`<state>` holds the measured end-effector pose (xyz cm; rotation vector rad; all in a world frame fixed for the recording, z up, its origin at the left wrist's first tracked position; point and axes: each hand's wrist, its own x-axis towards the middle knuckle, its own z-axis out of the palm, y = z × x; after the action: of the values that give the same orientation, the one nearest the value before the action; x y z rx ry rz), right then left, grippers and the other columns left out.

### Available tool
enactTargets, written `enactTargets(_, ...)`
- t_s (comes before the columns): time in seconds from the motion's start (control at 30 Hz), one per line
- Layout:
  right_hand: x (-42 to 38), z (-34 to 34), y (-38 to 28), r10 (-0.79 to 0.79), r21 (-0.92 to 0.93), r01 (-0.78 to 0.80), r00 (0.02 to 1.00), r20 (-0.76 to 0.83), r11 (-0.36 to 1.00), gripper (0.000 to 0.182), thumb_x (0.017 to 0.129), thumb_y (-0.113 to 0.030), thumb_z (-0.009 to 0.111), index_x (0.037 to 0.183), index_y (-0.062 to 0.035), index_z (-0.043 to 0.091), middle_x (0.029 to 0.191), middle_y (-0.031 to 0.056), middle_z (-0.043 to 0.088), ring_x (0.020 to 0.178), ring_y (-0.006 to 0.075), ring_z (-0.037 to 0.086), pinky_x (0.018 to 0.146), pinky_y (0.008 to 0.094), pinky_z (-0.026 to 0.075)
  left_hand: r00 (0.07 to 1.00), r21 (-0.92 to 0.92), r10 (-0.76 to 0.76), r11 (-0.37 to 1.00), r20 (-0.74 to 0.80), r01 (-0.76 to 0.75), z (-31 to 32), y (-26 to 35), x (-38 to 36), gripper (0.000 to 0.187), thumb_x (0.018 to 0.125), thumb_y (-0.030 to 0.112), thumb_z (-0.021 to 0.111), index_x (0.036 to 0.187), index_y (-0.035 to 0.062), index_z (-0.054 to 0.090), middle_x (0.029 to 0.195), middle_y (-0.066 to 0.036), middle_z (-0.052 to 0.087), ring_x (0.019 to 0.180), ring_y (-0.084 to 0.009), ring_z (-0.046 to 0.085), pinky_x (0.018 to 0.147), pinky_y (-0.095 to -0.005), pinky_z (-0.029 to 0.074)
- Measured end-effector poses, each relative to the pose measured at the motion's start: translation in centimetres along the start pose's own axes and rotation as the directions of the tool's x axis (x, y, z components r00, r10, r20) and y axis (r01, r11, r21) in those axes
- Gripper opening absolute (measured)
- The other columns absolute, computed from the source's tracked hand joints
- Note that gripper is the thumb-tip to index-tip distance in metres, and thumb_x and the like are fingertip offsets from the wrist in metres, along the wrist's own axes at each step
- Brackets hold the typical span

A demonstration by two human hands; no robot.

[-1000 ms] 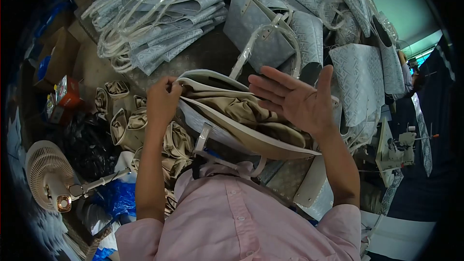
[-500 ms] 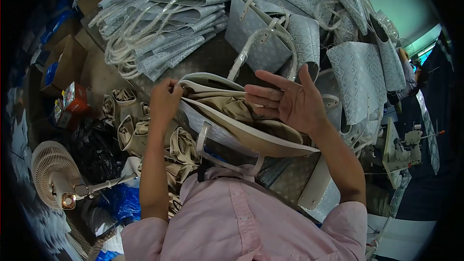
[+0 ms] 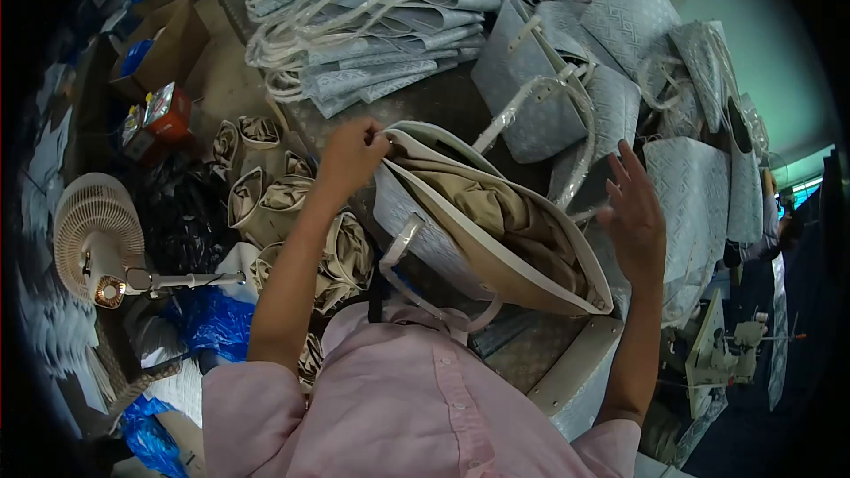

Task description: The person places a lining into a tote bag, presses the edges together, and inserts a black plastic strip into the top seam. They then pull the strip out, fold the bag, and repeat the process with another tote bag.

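A silver-grey patterned tote bag (image 3: pixel 425 243) lies tilted in front of me, its mouth gaping and tan lining (image 3: pixel 496 208) bunched inside. My left hand (image 3: pixel 354 152) is closed on the left corner of the bag's rim. To the right of the bag, my right hand (image 3: pixel 636 212) is raised with fingers apart, holding nothing. A plastic-wrapped handle (image 3: pixel 403 243) hangs from the bag's near side. Behind it stands another silver bag (image 3: pixel 522 93) with a wrapped handle.
Flat silver bag pieces (image 3: pixel 416 26) are stacked at the back, and more bags (image 3: pixel 695 221) pile up on the right. Rolled tan linings (image 3: pixel 283 190) sit to the left, near a fan (image 3: pixel 99 235) and a red box (image 3: pixel 164 124). A sewing machine (image 3: pixel 739 336) stands far right.
My right hand has moved from over the bag's mouth out to the right. The mouth gapes wider, showing more lining. My left hand keeps its hold, and the view has shifted.
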<state>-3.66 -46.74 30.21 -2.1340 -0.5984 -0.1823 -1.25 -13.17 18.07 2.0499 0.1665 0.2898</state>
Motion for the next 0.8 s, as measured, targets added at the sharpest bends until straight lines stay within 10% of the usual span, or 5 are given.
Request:
enactTargets(0.13, 3.9, 2.9, -1.1, 0.236, 0.213, -0.258, 0.964, 0.124, 0.942, 0.037, 0.087, -0.007, 0.056, 0.124, -0.0044, 0.049, 0.117, 0.0079, 0.058, 0.111, 0.0155, 0.052, 0.091, 0.0277, 0.041, 0.997, 0.015, 0.068, 0.997, 0.034, -0.069, 0.2, 0.1, -0.1, 0.018, 0.080, 0.012, 0.054, 0.084, -0.0047, 0.058, 0.063, -0.006, 0.056, 0.057, -0.0087, 0.046, 0.053, -0.0276, 0.039)
enactTargets(0.2, 6.2, 4.9, -0.9, 0.115, 0.072, -0.156, 0.907, 0.405, 0.985, 0.042, 0.091, -0.030, 0.052, 0.123, -0.0029, 0.050, 0.097, 0.0100, 0.066, 0.091, 0.0165, 0.062, 0.082, 0.0315, 0.047, 0.999, -0.008, 0.027, 1.000, 0.023, -0.027, 0.2, 0.1, -0.2, 0.016, 0.074, 0.011, 0.056, 0.081, -0.0027, 0.059, 0.069, -0.017, 0.060, 0.062, -0.0284, 0.058, 0.059, -0.0355, 0.044)
enactTargets(0.33, 10.4, 9.8, -1.8, 0.159, -0.133, -0.098, 0.780, 0.605, 0.986, 0.039, 0.092, -0.030, 0.047, 0.120, -0.0025, 0.052, 0.087, 0.0111, 0.067, 0.082, 0.0218, 0.064, 0.077, 0.0322, 0.048, 0.999, -0.054, -0.010, 0.998, 0.045, 0.013, -0.2, 0.0, -0.8, 0.017, 0.074, 0.012, 0.056, 0.082, -0.0027, 0.059, 0.069, -0.018, 0.060, 0.063, -0.0300, 0.058, 0.061, -0.0370, 0.044)
enactTargets(0.63, 12.4, 15.6, 4.5, -0.056, -0.146, 0.277, 0.610, 0.790, 0.950, 0.054, 0.090, -0.023, 0.047, 0.135, -0.0036, 0.027, 0.134, 0.0210, 0.038, 0.121, 0.0349, 0.040, 0.100, 0.0359, 0.032, 0.996, -0.107, 0.078, 0.991, -0.041, -0.082, -0.1, -0.8, -0.8, 0.014, 0.075, 0.010, 0.053, 0.081, -0.0021, 0.058, 0.070, -0.021, 0.059, 0.067, -0.0378, 0.057, 0.063, -0.0425, 0.044)
enactTargets(0.8, 12.5, 14.3, 2.8, -0.472, -0.263, 0.885, 0.433, 0.768, 0.384, 0.061, 0.085, -0.021, 0.050, 0.140, -0.0135, 0.024, 0.145, 0.0109, 0.024, 0.134, 0.0305, 0.022, 0.108, 0.0469, 0.020, 0.997, -0.029, 0.069, 0.997, 0.017, -0.068, -0.2, -0.8, -0.7, 0.019, 0.078, 0.012, 0.054, 0.090, -0.0020, 0.059, 0.073, -0.018, 0.061, 0.064, -0.0306, 0.059, 0.060, -0.0366, 0.045)
